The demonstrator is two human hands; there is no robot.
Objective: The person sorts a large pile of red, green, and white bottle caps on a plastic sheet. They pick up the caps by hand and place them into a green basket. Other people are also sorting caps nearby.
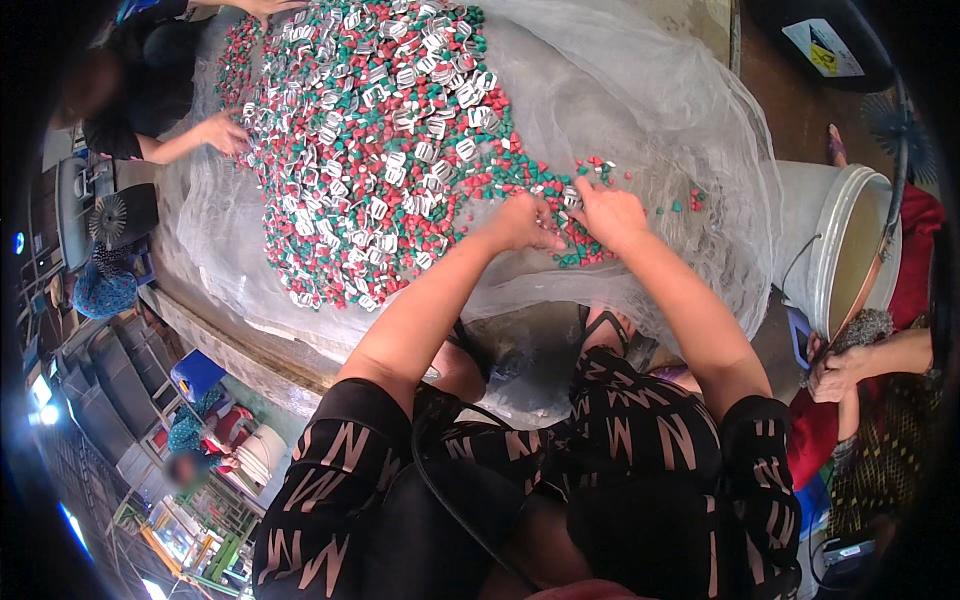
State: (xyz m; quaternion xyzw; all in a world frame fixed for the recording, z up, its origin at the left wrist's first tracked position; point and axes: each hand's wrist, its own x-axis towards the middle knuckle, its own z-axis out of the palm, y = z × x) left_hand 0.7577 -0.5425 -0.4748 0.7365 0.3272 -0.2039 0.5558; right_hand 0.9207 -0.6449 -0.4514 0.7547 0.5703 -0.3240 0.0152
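Observation:
A wide heap of small red and green cone-like chips (375, 140) mixed with silvery slotted metal buckles (437, 175) lies before me on a pale mesh net. My left hand (522, 222) is at the heap's right-hand tail, its fingers curled in over the chips; whatever they hold is hidden. Close beside it, my right hand (612, 215) pinches a metal buckle (572, 198) between thumb and fingertips. Loose chips (580, 245) lie under and between both hands.
The crumpled mesh net (650, 100) spreads beyond the heap. A white bucket (850, 240) stands at right, near another person's hands (850, 370). A co-worker's hand (222, 133) touches the heap's left edge; another hand (265, 8) shows above. Spiky round brushes (107, 216) appear at the left.

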